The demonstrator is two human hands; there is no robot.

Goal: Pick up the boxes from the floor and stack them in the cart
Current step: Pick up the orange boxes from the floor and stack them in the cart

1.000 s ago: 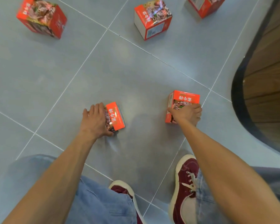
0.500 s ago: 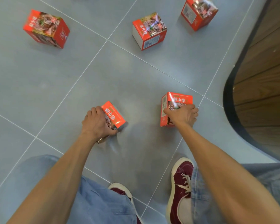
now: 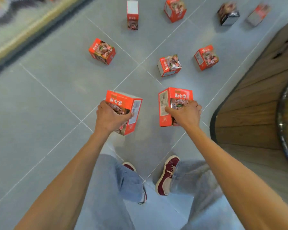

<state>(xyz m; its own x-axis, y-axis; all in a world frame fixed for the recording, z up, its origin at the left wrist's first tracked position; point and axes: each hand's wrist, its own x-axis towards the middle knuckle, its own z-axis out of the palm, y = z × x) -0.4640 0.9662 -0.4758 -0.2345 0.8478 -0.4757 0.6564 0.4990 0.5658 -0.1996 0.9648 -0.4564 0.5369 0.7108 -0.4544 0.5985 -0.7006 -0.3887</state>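
From the head camera, looking down over the person's arms, each hand had a carton in it, both lifted clear of the grey tiled floor (image 3: 40, 100). The left hand (image 3: 109, 117) was wrapped over the near end of the left box (image 3: 127, 105), fingers curled down its far side and thumb pressed along the barcode panel, a closed grip. The right hand (image 3: 185, 114) clamped the right box (image 3: 175, 98) the same way, thumb on the side panel with the printed label, fingers bent over the picture face. The two held boxes sat side by side, near each other but not touching, red tops with white lettering turned away from the person.

Farther out, more boxes lay scattered on the tiles: one tilted red box (image 3: 102, 51) to the left, a pair (image 3: 169, 65) (image 3: 206, 57) just beyond the right hand, a tall one standing on end (image 3: 132, 14), another red one (image 3: 175, 9) by a tile seam, and two blurred ones (image 3: 228, 13) (image 3: 258, 14) near the top right. All stood well apart from one another.

Below, blue jeans (image 3: 116, 183) and maroon shoes (image 3: 167, 175) showed between the forearms. A curved wooden counter (image 3: 249, 103) with a dark base edge filled the right side. At the top left ran a blurred shelf edge (image 3: 28, 29); what was on it I could not make out. No cart that I could recognise was in sight.
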